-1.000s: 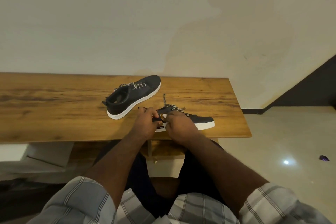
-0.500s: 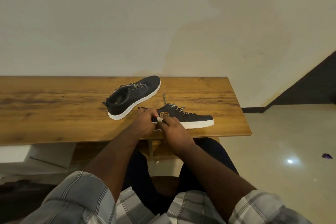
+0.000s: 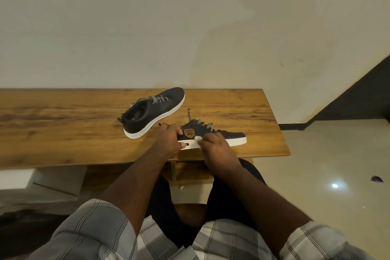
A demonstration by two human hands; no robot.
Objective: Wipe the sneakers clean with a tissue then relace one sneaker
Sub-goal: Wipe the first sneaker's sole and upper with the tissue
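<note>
White crumpled tissue (image 3: 198,138) is pinched in the curled fingers of the right hand (image 3: 217,150) and pressed against the side of the near black canvas sneaker with a white rubber sole (image 3: 213,135), at the line where the dark upper meets the sole, just right of an orange shield-shaped badge (image 3: 189,132). The left hand (image 3: 168,140) grips the heel end of the same sneaker, fingers wrapped over the collar and thumb lying on the white sole. This sneaker stands upright on its sole near the front edge of the brown wood-grain tabletop (image 3: 63,124), toe pointing right; its black-and-white patterned lace (image 3: 200,122) is threaded, with one loose end trailing back across the wood. The second black sneaker with a white sole (image 3: 154,112) sits further back and to the left, apart from the first, angled with its toe toward the wall, also laced. Both forearms emerge from grey-and-white checked sleeves (image 3: 90,236). Beyond the table's right end lies a glossy pale tiled floor (image 3: 329,164) bearing a small purple scrap (image 3: 377,184).
</note>
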